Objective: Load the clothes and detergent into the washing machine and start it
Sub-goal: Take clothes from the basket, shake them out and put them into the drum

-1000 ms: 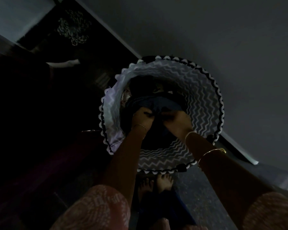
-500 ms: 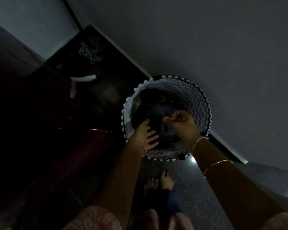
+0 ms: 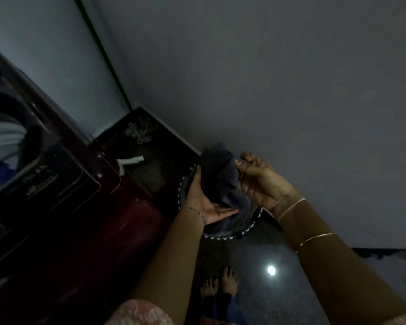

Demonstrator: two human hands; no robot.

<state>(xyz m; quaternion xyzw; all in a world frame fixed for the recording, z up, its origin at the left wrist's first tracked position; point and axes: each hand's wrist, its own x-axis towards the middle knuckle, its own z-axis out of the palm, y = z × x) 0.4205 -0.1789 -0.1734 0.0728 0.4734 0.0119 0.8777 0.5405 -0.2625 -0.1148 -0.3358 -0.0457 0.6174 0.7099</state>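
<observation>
1. I see the dark striped garment (image 3: 217, 177) bunched above the zigzag laundry basket (image 3: 246, 227), its long axis running from far to near.
2. The maroon washing machine (image 3: 85, 207) stands left, the grey wall (image 3: 291, 90) close on the right, with bare floor (image 3: 263, 289) near me.
3. My left hand (image 3: 203, 202) cups the garment's left side, palm open; my right hand (image 3: 260, 181) pinches its far edge.

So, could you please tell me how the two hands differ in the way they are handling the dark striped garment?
The left hand lies palm up with straight fingers, supporting the dark striped garment from below; the right hand has curled fingers pinching its upper edge. The left sits lower, the right higher. Both touch the garment above the laundry basket, and each wrist wears a bracelet.
</observation>
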